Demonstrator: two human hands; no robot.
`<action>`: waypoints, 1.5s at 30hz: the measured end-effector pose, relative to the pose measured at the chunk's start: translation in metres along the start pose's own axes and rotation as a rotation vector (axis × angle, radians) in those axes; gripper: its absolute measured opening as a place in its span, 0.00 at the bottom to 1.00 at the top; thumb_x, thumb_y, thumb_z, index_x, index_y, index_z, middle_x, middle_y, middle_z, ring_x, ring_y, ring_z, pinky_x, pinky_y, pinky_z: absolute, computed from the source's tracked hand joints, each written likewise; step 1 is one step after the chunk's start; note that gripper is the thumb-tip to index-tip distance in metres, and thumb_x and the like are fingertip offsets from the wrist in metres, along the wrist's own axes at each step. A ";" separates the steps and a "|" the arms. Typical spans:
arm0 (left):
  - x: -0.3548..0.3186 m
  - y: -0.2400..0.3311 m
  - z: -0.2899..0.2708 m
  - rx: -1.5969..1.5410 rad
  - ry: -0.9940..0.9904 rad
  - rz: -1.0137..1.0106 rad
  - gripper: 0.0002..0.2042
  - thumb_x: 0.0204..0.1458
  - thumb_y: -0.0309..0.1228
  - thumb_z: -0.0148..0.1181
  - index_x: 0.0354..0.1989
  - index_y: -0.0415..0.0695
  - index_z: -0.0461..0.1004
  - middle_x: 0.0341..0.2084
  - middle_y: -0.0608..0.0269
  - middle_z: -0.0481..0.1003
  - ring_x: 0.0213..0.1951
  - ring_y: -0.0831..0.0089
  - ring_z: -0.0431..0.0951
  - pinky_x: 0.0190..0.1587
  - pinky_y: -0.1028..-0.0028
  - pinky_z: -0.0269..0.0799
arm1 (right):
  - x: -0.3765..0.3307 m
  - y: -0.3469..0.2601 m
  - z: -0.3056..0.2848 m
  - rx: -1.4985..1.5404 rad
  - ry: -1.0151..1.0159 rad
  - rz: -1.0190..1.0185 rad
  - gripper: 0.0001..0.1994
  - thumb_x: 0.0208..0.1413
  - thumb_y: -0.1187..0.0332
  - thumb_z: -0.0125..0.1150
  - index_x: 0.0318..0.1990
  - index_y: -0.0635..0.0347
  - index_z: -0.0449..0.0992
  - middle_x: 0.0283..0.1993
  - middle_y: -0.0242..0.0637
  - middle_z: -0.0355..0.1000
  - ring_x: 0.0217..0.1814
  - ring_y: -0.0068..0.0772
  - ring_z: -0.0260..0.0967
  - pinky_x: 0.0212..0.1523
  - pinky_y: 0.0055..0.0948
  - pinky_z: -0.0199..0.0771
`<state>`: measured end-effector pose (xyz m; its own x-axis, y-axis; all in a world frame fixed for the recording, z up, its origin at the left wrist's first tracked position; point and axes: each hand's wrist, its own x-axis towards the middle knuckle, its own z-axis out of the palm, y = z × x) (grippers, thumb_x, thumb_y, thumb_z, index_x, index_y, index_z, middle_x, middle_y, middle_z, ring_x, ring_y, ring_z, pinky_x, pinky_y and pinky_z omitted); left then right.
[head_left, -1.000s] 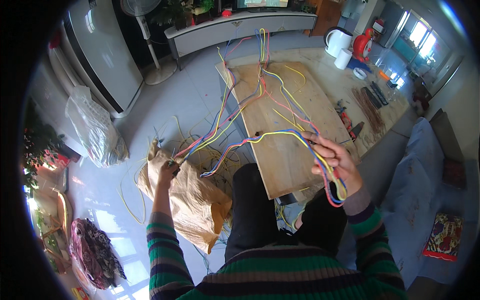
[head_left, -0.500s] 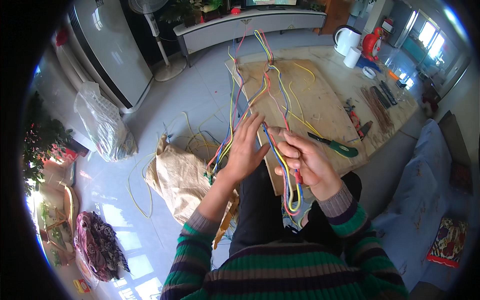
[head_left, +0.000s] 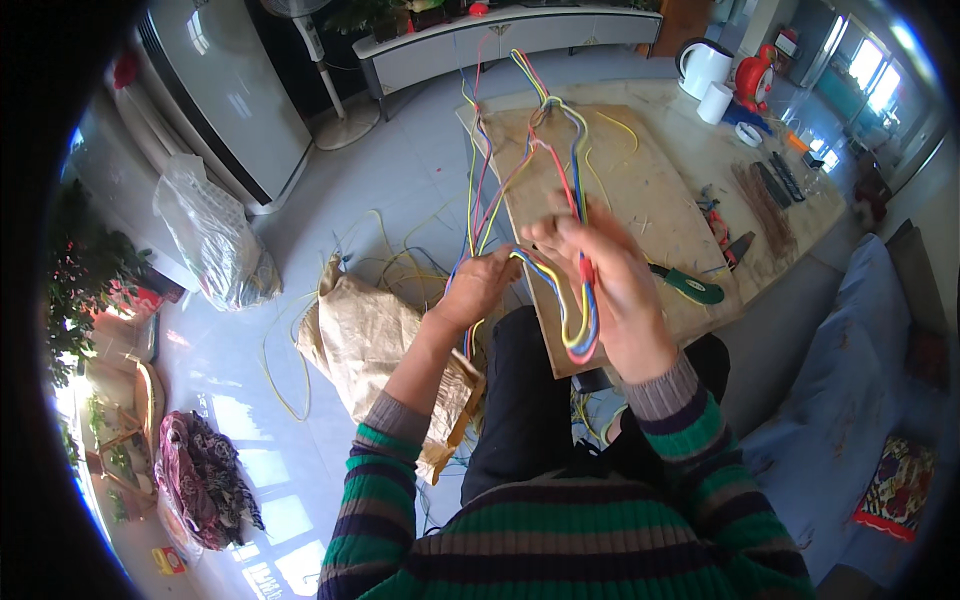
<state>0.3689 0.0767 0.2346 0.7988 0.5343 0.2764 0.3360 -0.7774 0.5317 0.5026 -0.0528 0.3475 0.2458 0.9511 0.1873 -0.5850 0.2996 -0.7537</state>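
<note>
Here my right hand [head_left: 612, 290] is closed about a looped bundle of coloured wires [head_left: 578, 318], the fingers folded over it so the loop hangs down past my palm; my left hand [head_left: 482, 288] pinches the same strands lower and to the left, where they fan out; from both hands the wires rise and run away over the wooden board [head_left: 640, 190] that lies on the low table [head_left: 790, 215] before my knees; I judge the step to be gathering and straightening the strands into one even hank, and the next move seems to call for sliding the left grip along the wires while the right keeps the loop firm, so none slips free; the board's near edge sits just beyond my knuckles, and a green-handled tool [head_left: 690, 288] lies close on the right, near enough to snag; on the left there is open floor, with a brown paper sack [head_left: 365, 345] and loose yellow strands [head_left: 290, 350] beside my leg.
</note>
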 end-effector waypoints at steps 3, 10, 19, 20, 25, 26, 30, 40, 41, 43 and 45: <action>-0.015 -0.015 -0.016 -0.072 -0.064 0.091 0.12 0.55 0.27 0.51 0.46 0.40 0.68 0.28 0.53 0.75 0.30 0.56 0.78 0.34 0.64 0.74 | 0.020 -0.010 0.012 0.147 0.008 0.013 0.11 0.59 0.68 0.55 0.46 0.62 0.69 0.39 0.39 0.73 0.29 0.19 0.68 0.41 0.30 0.75; -0.077 0.013 -0.086 0.097 -0.104 0.010 0.12 0.50 0.23 0.53 0.44 0.40 0.71 0.27 0.54 0.71 0.27 0.59 0.75 0.31 0.66 0.71 | 0.060 -0.020 0.009 0.273 0.042 -0.099 0.06 0.60 0.68 0.55 0.41 0.59 0.70 0.34 0.38 0.71 0.21 0.15 0.62 0.27 0.23 0.72; -0.167 0.074 -0.121 -0.350 -0.487 -0.509 0.08 0.56 0.22 0.47 0.42 0.38 0.70 0.17 0.62 0.71 0.20 0.72 0.76 0.24 0.74 0.72 | 0.086 0.039 -0.032 -0.016 0.153 -0.129 0.07 0.61 0.67 0.53 0.43 0.55 0.66 0.30 0.34 0.70 0.17 0.13 0.58 0.20 0.22 0.67; -0.169 0.066 -0.121 -0.292 -0.423 -0.483 0.08 0.58 0.24 0.46 0.42 0.38 0.70 0.16 0.62 0.71 0.20 0.74 0.76 0.24 0.75 0.72 | 0.084 0.044 -0.036 0.001 0.178 -0.078 0.07 0.61 0.66 0.54 0.43 0.55 0.67 0.30 0.34 0.70 0.17 0.13 0.58 0.20 0.22 0.67; -0.184 0.037 -0.104 -0.020 -0.237 -0.419 0.09 0.54 0.19 0.48 0.41 0.37 0.71 0.21 0.59 0.71 0.21 0.71 0.76 0.25 0.73 0.72 | 0.021 0.042 -0.013 0.195 0.227 0.324 0.13 0.62 0.60 0.52 0.47 0.59 0.70 0.27 0.29 0.65 0.22 0.15 0.57 0.28 0.22 0.65; -0.183 0.032 -0.099 0.045 -0.245 -0.344 0.09 0.53 0.19 0.48 0.42 0.37 0.70 0.22 0.58 0.71 0.21 0.70 0.76 0.26 0.72 0.72 | 0.009 0.042 -0.015 0.233 0.205 0.407 0.14 0.63 0.59 0.50 0.48 0.60 0.71 0.26 0.26 0.63 0.23 0.15 0.55 0.29 0.21 0.62; -0.165 0.028 -0.081 0.257 -0.250 -0.196 0.05 0.54 0.23 0.50 0.38 0.39 0.70 0.21 0.55 0.72 0.22 0.63 0.77 0.25 0.67 0.72 | -0.006 0.037 -0.051 0.467 0.198 0.323 0.15 0.64 0.56 0.47 0.40 0.59 0.71 0.20 0.23 0.52 0.20 0.15 0.47 0.24 0.18 0.51; -0.183 0.051 -0.036 0.332 -0.253 -0.056 0.07 0.57 0.32 0.52 0.31 0.41 0.65 0.11 0.56 0.69 0.18 0.57 0.76 0.20 0.62 0.71 | 0.041 0.078 -0.061 0.202 0.516 -0.047 0.23 0.62 0.45 0.45 0.21 0.48 0.57 0.13 0.20 0.43 0.13 0.16 0.36 0.14 0.21 0.36; -0.184 0.051 -0.031 0.303 -0.287 -0.059 0.08 0.57 0.32 0.52 0.31 0.41 0.66 0.12 0.56 0.69 0.18 0.56 0.76 0.20 0.61 0.71 | 0.048 0.082 -0.059 0.229 0.521 -0.069 0.23 0.62 0.45 0.45 0.21 0.48 0.56 0.13 0.20 0.43 0.13 0.16 0.36 0.14 0.21 0.36; -0.186 0.054 -0.020 0.318 -0.398 -0.074 0.06 0.54 0.31 0.52 0.32 0.42 0.68 0.18 0.57 0.69 0.21 0.59 0.76 0.22 0.63 0.72 | 0.058 0.089 -0.051 0.256 0.530 -0.101 0.23 0.62 0.44 0.45 0.20 0.47 0.54 0.13 0.20 0.42 0.13 0.16 0.35 0.14 0.21 0.36; -0.185 0.059 -0.009 0.408 -0.555 -0.089 0.07 0.47 0.29 0.54 0.35 0.44 0.70 0.29 0.61 0.69 0.25 0.66 0.76 0.24 0.67 0.72 | 0.059 0.098 -0.052 0.287 0.499 -0.096 0.23 0.62 0.44 0.45 0.21 0.47 0.55 0.13 0.20 0.42 0.13 0.16 0.35 0.14 0.21 0.36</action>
<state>0.2362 -0.0648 0.2221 0.8600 0.4375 -0.2626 0.4859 -0.8593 0.1598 0.5002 0.0290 0.2519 0.6017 0.7889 -0.1252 -0.7109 0.4574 -0.5343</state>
